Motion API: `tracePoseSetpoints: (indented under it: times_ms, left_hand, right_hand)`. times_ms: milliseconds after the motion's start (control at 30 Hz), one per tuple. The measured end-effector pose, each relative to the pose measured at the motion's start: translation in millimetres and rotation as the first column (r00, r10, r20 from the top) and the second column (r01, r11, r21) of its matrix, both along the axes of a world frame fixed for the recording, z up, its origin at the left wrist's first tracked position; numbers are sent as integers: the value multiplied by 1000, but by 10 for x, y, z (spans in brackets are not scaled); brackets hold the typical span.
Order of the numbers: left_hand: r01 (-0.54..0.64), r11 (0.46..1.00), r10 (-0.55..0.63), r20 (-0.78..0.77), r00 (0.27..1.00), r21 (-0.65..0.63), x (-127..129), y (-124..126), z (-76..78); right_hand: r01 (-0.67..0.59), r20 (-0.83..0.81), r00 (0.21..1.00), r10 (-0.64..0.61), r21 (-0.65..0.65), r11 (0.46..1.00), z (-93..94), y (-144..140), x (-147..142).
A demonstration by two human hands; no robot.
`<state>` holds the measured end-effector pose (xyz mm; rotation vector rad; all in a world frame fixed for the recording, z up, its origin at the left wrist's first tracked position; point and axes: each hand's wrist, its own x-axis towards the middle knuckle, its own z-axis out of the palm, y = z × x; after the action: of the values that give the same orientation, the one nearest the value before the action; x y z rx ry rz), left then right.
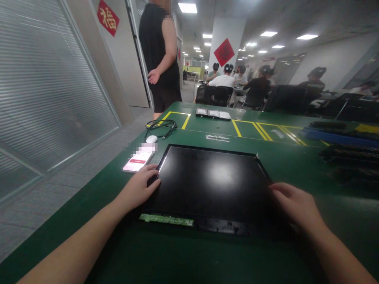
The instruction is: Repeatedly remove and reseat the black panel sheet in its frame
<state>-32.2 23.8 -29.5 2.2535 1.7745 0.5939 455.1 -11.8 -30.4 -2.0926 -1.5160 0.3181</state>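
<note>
A black LCD screen panel (207, 185) lies face up on the green table (225, 260), its glossy surface reflecting a light. Along its near edge runs a narrow green circuit board (166, 219), next to a dark strip of the frame. My left hand (139, 185) grips the panel's left edge, thumb near the front and fingers curled over the side. At the opposite edge, my right hand (293, 201) is closed on the frame, with its fingertips partly hidden beneath the side.
Left of the panel are a lit phone (137, 161), a white earbud case or mouse (151, 139) and a coiled black cable (161, 128). Hard drives (213, 114) and a clear cup (240, 114) stand beyond. Dark parts (349, 157) pile up right. A person (160, 59) stands behind the table.
</note>
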Motion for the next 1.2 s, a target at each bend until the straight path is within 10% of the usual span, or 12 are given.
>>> tracePoseSetpoints:
  times_ms: [367, 800, 1200]
  left_hand:
    - [134, 986, -136, -17, 991, -99, -83, -141, 153]
    - [383, 848, -406, 16, 914, -367, -209, -265, 151]
    - [360, 862, -368, 48, 929, -355, -63, -296, 187]
  right_hand:
    - [-19, 9, 1000, 19, 3, 1000, 1, -4, -18]
    - [-26, -34, 999, 27, 12, 1000, -9, 1, -46]
    - [-22, -25, 999, 23, 33, 999, -51, -16, -31]
